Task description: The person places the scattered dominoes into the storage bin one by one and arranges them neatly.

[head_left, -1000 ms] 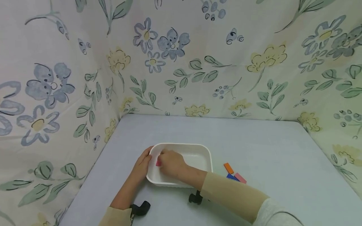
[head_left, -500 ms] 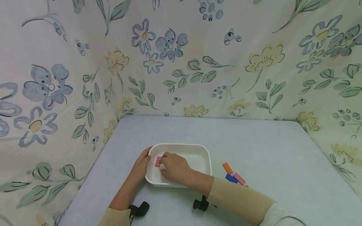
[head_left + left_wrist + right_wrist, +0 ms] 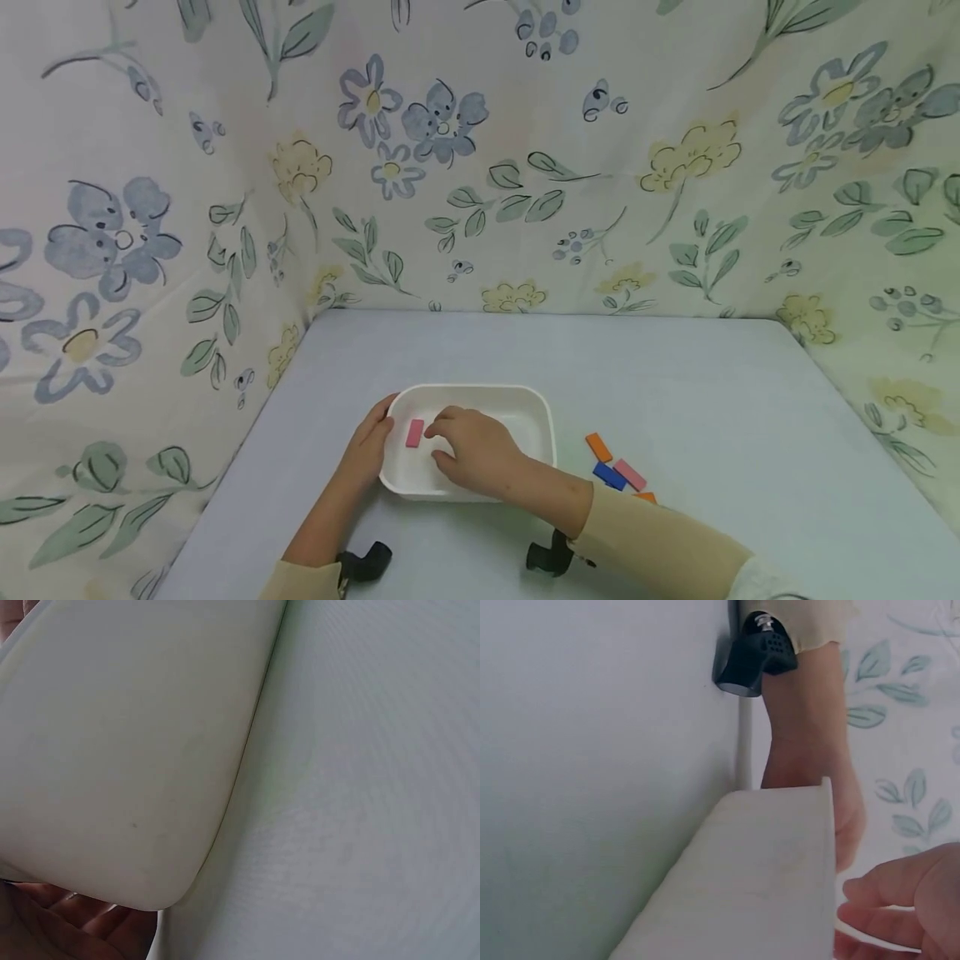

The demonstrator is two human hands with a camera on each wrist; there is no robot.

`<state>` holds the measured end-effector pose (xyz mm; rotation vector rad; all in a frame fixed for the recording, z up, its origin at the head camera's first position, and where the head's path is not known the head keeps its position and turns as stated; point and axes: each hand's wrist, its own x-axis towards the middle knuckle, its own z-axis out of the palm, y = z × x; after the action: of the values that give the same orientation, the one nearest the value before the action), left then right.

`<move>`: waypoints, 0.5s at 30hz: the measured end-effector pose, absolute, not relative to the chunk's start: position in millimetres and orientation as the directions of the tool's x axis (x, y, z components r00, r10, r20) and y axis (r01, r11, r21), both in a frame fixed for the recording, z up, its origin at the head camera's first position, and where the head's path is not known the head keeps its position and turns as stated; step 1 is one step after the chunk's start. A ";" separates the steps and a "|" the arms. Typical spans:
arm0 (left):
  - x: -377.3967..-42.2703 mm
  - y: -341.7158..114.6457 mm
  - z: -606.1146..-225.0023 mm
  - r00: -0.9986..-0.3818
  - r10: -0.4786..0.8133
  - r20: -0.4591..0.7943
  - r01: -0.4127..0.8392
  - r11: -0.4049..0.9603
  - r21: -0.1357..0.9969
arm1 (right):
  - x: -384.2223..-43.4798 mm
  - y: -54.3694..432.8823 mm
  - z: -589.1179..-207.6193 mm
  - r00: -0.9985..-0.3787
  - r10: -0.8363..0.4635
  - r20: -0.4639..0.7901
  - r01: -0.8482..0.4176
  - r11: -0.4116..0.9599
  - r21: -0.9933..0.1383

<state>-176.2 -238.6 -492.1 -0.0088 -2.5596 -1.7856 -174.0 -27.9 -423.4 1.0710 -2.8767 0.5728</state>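
Left hand: wraps the tray's left end, thumb at the rim and fingers round the outside, probably to keep it from sliding; point of grip on the left hand [image 3: 367,444].
Right hand: the right hand [image 3: 474,450] is above the tray's interior, thumb and fingers spread, pinching nothing; the gap between them would suit a small flat piece.
Pink block: the pink block [image 3: 415,433] lies flat inside the tray towards the left end, just beside the right fingertips but apart from them.
White tray: its rim [image 3: 465,387] runs lengthwise left to right, seemingly so that the right arm can reach in over the near right side.
Loose blocks: orange block [image 3: 598,447], blue block [image 3: 609,476] and second pink block [image 3: 630,475] lie right of the tray, perhaps kept within the right hand's reach; another orange block [image 3: 646,497] is partly hidden by the sleeve [image 3: 660,527].
Tabletop: the pale tabletop [image 3: 660,383] carries everything, with floral cloth [image 3: 420,250] behind.
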 end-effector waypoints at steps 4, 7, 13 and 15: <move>-174.1 -237.9 -492.3 -1.000 -0.022 0.011 0.002 0.360 0.933 | -171.6 -21.1 -419.3 -0.767 -0.623 0.153 -0.632 0.690 -0.354; -174.0 -237.0 -494.0 -1.000 -0.021 0.018 0.009 0.371 0.929 | -170.5 -14.3 -416.1 -0.771 -0.618 0.154 -0.625 0.687 -0.372; -173.8 -238.6 -494.8 -0.999 -0.007 0.050 0.044 0.380 0.924 | -168.3 -0.6 -410.0 -0.781 -0.599 0.175 -0.612 0.679 -0.406; -174.0 -239.1 -493.6 -0.999 -0.005 0.049 0.044 0.377 0.925 | -167.3 4.1 -408.3 -0.782 -0.593 0.193 -0.613 0.674 -0.412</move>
<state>-174.0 -239.1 -493.6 -0.0366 -2.5701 -1.7295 -167.3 4.1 -408.3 1.0221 -2.8350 0.7227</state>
